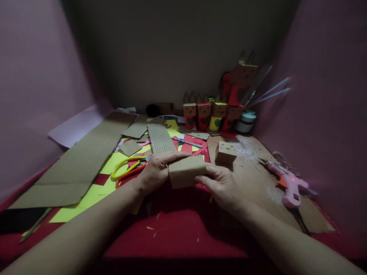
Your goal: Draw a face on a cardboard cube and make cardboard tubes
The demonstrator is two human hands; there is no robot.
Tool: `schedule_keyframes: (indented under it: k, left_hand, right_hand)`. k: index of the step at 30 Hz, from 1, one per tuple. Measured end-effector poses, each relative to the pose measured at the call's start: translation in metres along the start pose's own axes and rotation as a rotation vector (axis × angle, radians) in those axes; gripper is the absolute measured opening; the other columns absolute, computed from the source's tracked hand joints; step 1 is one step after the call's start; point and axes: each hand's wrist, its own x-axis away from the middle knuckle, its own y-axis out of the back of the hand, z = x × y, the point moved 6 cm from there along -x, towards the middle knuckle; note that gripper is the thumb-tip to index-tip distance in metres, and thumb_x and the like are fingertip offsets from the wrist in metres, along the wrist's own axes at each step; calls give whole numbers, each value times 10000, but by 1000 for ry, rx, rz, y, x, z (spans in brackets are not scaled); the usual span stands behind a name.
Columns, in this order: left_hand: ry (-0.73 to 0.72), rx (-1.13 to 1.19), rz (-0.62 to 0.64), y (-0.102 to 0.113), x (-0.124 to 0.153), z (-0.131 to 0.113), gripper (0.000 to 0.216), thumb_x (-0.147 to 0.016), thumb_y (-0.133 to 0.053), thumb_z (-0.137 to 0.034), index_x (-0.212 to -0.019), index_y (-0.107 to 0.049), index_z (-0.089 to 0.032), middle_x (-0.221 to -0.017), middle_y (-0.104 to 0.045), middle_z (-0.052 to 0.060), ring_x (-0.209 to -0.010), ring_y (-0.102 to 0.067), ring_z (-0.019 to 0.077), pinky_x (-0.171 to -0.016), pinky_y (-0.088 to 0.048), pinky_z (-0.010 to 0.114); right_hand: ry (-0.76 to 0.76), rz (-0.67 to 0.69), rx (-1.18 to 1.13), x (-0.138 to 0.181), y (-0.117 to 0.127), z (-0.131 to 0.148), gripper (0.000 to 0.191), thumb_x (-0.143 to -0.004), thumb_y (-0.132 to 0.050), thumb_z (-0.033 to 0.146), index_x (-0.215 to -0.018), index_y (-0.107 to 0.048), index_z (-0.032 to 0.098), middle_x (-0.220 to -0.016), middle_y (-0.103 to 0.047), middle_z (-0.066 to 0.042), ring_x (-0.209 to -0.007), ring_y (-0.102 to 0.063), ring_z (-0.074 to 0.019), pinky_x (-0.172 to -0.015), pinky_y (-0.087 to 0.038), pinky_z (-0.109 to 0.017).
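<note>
Between both hands is a folded piece of brown cardboard (186,171), bent along a crease and lifted over the front of the table. My left hand (157,168) grips its left end, fingers along the back edge. At the right end my right hand (219,181) pinches it between thumb and fingers. Just beyond lies a ribbed cardboard strip (161,138). A small cardboard box with a drawn face (226,152) sits behind my right hand. Scissors with yellow and red handles (127,172) lie beside my left hand, their blades partly hidden.
A pink glue gun (291,183) with a red light rests on a cardboard mat (252,179) at right. Several cardboard figures (203,114) stand at the back near a pot (246,121) holding sticks. A large cardboard sheet (83,164) and coloured paper cover the left. A pencil (187,143) lies mid-table.
</note>
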Motion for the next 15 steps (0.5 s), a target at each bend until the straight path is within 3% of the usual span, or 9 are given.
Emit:
schedule_keyframes:
  k: [3, 9, 12, 15]
  left_hand:
    - [31, -48, -29, 1, 2, 6, 332, -703, -726, -186, -1028, -755, -247, -982, -772, 3, -881, -693, 183, -802, -517, 268]
    - [308, 182, -25, -3, 1, 14, 287, -691, -679, -163, -954, -775, -230, -926, -778, -1, -847, -692, 187, -752, -531, 256]
    - [382, 286, -37, -4, 0, 19, 284, -668, -707, -167, -940, -773, -217, -905, -775, 10, -791, -688, 174, -697, -536, 238]
    - [465, 400, 129, -16, 2, 27, 227, -707, -693, -221, -919, -762, -184, -790, -763, 35, -630, -669, 151, -551, -521, 215]
  right_hand:
    - [8, 11, 36, 1, -2, 0, 58, -764, -640, 185, -747, -695, 177, -712, -657, 2, -680, -563, -136, -650, -455, -286]
    - [-29, 52, -5, 1, -6, -2, 92, -775, -645, 214, -706, -684, 167, -680, -679, -12, -652, -599, -143, -631, -477, -289]
    - [37, 33, 18, -1, -3, 3, 68, -765, -649, 176, -714, -694, 173, -695, -677, -2, -672, -601, -140, -657, -486, -287]
    - [172, 43, 58, -1, -4, 12, 128, -776, -627, 112, -768, -724, 194, -745, -693, 4, -725, -619, -140, -692, -501, -285]
